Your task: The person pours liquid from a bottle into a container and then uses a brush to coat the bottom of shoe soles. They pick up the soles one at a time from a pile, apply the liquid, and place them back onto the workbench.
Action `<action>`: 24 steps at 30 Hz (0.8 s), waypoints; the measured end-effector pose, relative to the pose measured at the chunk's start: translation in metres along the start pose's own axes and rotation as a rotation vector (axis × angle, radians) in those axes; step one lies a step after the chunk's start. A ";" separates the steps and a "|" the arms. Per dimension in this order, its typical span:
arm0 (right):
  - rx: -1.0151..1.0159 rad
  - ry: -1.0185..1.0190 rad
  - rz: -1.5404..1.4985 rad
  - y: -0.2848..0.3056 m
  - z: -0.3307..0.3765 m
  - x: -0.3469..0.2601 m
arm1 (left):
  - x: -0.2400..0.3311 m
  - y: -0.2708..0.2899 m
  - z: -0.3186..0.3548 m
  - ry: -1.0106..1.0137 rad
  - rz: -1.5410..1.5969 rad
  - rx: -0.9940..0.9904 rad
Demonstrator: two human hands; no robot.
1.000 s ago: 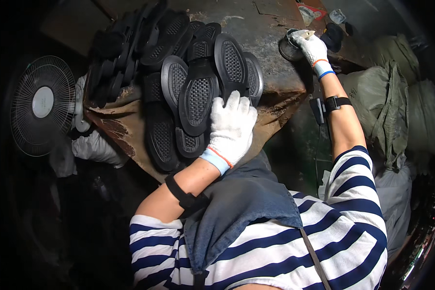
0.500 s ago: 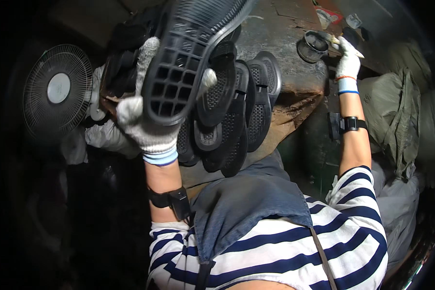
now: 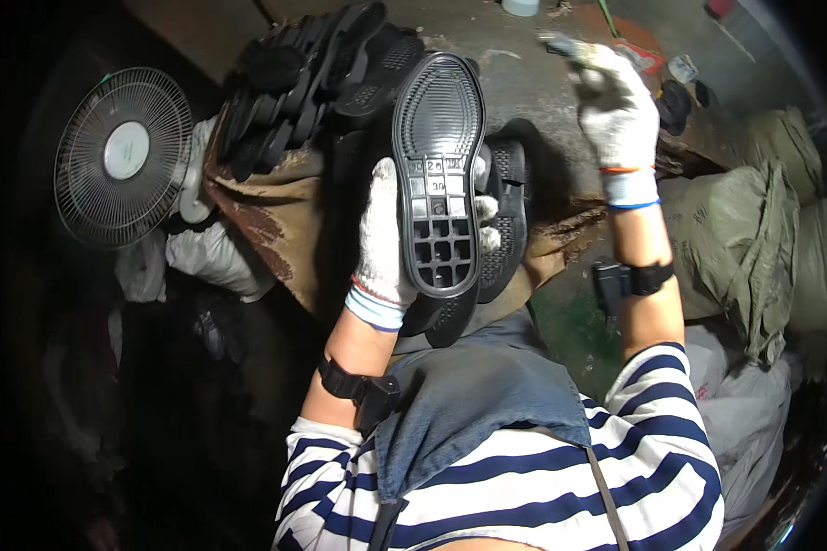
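Observation:
Over the table's near edge my gloved left hand (image 3: 380, 241) holds up a black shoe sole (image 3: 439, 174). The sole's hollow, gridded inner face is turned to me, with its ribbed end pointing away. My fingertips wrap round its right edge. Behind it, more black soles (image 3: 505, 220) overlap on the near edge, partly hidden. To the right, my gloved right hand (image 3: 617, 115) is closed on a small brush (image 3: 565, 44), its tip pointing left above the table. The round pot seen earlier on that side is hidden now, apparently behind this hand.
A pile of black soles (image 3: 312, 83) lies at the far left of the table (image 3: 524, 92). Left of the table stands a fan (image 3: 124, 151). Stuffed green sacks (image 3: 735, 248) crowd the right side. A brown cloth (image 3: 276, 220) hangs over the near edge.
My left hand has brought the sole down and to the right, nearer to me and more upright. My right hand has lifted the brush from the pot and moved it left.

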State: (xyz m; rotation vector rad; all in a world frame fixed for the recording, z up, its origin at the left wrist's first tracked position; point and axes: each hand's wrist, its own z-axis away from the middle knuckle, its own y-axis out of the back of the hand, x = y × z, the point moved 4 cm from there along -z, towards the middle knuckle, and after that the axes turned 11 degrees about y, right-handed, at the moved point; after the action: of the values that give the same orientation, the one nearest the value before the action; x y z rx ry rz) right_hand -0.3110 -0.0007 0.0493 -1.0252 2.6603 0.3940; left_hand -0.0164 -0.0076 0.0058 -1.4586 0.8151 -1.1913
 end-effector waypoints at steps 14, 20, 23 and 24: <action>-0.321 -0.310 -0.192 -0.070 0.001 -0.092 | -0.009 0.020 0.013 0.174 0.052 0.001; -0.325 -0.704 -0.512 -0.067 0.032 -0.154 | 0.001 0.036 0.000 0.014 0.107 -0.091; -0.447 -0.835 -0.624 -0.063 0.041 -0.175 | 0.021 0.064 0.001 -0.108 -0.060 0.276; -0.418 -0.831 -0.662 -0.059 0.041 -0.180 | 0.026 0.059 0.007 -0.100 -0.083 0.227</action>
State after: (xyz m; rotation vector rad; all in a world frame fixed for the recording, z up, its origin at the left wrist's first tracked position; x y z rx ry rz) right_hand -0.1361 0.0815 0.0624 -1.3807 1.4436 0.9747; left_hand 0.0031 -0.0435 -0.0447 -1.3632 0.5369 -1.2203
